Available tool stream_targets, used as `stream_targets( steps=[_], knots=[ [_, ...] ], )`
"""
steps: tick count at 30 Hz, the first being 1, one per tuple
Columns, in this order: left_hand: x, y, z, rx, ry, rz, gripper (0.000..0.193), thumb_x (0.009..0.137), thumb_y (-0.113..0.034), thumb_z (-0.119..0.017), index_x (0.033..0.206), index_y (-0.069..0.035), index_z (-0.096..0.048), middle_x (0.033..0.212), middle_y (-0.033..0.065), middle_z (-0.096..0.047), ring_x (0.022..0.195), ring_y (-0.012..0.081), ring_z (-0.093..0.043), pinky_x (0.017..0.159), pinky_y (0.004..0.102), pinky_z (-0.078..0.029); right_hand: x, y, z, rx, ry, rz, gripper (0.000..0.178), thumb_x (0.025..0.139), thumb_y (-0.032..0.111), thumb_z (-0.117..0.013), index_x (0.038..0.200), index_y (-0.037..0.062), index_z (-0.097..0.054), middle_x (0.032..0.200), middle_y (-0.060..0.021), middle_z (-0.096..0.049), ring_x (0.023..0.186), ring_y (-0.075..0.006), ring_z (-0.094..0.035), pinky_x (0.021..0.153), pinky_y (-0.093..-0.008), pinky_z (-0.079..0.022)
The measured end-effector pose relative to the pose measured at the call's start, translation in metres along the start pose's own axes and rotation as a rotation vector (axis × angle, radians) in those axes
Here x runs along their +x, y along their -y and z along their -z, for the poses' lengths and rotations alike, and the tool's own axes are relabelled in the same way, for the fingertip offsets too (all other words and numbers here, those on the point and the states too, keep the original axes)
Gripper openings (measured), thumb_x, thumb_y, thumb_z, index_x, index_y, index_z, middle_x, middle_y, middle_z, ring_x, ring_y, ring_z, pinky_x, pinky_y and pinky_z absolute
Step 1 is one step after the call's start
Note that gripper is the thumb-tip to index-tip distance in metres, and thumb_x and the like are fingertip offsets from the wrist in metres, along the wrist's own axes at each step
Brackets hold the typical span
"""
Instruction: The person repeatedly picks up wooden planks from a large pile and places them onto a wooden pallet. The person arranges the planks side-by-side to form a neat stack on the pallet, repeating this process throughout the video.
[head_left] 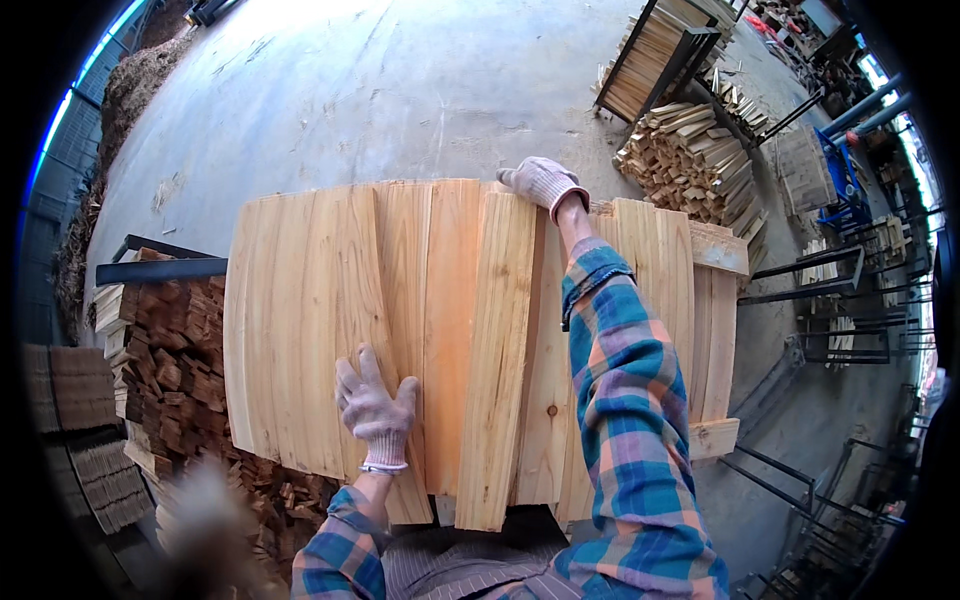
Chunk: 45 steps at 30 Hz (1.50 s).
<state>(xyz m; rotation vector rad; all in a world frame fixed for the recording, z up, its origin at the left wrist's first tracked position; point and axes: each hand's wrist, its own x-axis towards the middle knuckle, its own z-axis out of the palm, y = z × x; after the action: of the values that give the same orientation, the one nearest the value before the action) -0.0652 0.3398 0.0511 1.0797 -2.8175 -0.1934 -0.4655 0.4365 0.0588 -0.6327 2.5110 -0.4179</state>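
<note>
My left hand (378, 405), in a pale knitted glove, lies with its fingers spread on a long narrow wooden board (365, 290). That board slants over its neighbours in a layer of pale planks (290, 330). My right hand (545, 185), gloved too, reaches to the far edge of the layer. Its fingers curl at the far end of another board (500, 360), which lies raised on top and juts toward me at its near end. An orange-toned plank (452, 300) lies between my hands. The fingertips of my right hand are partly hidden.
Stacked reddish-brown wood offcuts (180, 350) stand at the left beside a black metal bar (165, 270). At the far right are a heap of split wood sticks (685, 150) and a black rack of slats (655, 60). Black metal frames (810, 280) line the right side of the concrete floor (330, 100).
</note>
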Motion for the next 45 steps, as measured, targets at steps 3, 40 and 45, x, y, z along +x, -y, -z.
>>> stream_targets(
  steps=[3, 40, 45],
  knots=[
    [0.002, 0.004, -0.004, 0.033, -0.02, -0.031, 0.084, 0.071, -0.039, -0.077, 0.141, -0.01, -0.042, 0.14, 0.026, -0.035, 0.121, 0.0447, -0.043, 0.102, 0.0503, -0.038, -0.003, -0.004, -0.019, -0.09, -0.021, -0.003, 0.055, 0.092, 0.05, -0.048, 0.109, 0.0016, -0.068, 0.113, -0.02, -0.066, 0.108, -0.0363, -0.062, 0.093, -0.0438, -0.048],
    [0.044, 0.148, 0.031, 0.055, 0.037, -0.384, 0.08, 0.07, -0.044, -0.079, 0.136, -0.011, -0.047, 0.117, 0.017, -0.058, 0.105, 0.0347, -0.057, 0.089, 0.0422, -0.048, -0.541, 0.009, -0.267, 1.55, -1.328, -0.523, 0.097, 0.058, 0.026, -0.088, 0.135, -0.0065, -0.039, 0.107, -0.0129, -0.059, 0.096, -0.0287, -0.061, 0.084, -0.0369, -0.055],
    [0.047, 0.155, 0.026, 0.067, -0.008, -0.419, 0.078, 0.072, -0.043, -0.078, 0.135, -0.008, -0.047, 0.115, 0.0199, -0.059, 0.102, 0.0365, -0.058, 0.087, 0.0437, -0.049, -0.51, 0.024, -0.357, 1.893, -1.572, -0.516, 0.023, 0.082, 0.017, -0.067, 0.1, 0.0026, -0.061, 0.092, -0.0059, -0.065, 0.086, -0.0199, -0.061, 0.078, -0.036, -0.054]
  ],
)
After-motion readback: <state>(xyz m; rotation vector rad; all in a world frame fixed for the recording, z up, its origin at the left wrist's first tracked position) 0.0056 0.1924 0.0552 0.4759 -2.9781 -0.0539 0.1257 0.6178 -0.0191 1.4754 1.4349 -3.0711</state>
